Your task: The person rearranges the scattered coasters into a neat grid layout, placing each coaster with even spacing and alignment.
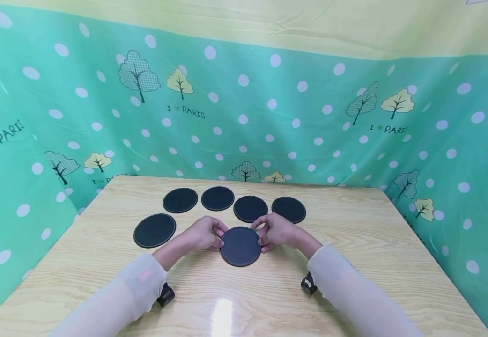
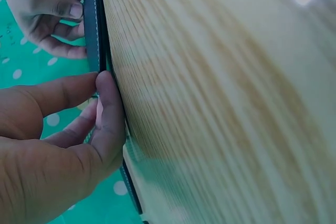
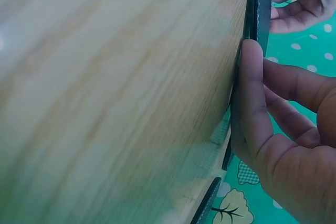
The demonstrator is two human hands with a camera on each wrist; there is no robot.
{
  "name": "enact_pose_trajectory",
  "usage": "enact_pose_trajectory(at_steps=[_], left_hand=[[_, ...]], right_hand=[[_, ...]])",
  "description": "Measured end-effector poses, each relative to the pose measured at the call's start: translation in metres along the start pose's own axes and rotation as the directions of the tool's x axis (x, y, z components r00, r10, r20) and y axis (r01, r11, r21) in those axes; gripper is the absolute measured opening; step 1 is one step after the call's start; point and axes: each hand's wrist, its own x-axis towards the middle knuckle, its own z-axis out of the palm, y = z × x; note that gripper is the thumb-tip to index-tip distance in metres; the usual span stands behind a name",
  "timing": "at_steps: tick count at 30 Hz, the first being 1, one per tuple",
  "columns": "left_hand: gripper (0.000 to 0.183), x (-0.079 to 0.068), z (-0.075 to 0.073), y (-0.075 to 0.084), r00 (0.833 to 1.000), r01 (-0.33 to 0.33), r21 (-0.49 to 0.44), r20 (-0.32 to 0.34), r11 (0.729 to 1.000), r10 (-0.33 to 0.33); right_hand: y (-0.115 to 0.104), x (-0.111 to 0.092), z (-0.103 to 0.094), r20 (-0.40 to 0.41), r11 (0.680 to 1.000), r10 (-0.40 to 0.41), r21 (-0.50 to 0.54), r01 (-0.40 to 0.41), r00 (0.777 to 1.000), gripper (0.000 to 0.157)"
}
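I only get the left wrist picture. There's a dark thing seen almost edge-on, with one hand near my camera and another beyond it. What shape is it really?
Observer: The head view shows it from above: the dark piece held between the left hand and the right hand has a full round outline, like a disc.
Visitor: Oh, nice! Lower in my picture I catch a sliver of something similar. How many more are there?
Observer: In the head view, five more dark discs lie on the wooden table.
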Motion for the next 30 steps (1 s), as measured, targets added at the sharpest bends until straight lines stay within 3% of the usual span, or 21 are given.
enact_pose_trajectory(at_steps=[11, 30], left_hand=[[0.038, 0.0027, 0.0036, 0.0002, 1.0, 0.018, 0.022, -0.024, 1.0, -0.018], [0.039, 0.0022, 0.0031, -0.0004, 1.0, -0.006, 0.079, -0.02, 0.997, 0.007]], right_hand=[[-0.0003, 0.0008, 0.002, -0.019, 1.0, -0.006, -0.028, 0.005, 1.0, 0.045], [-0.0037, -0.0002, 0.0035, -0.018, 0.998, 0.005, -0.068, -0.006, 1.0, 0.039]])
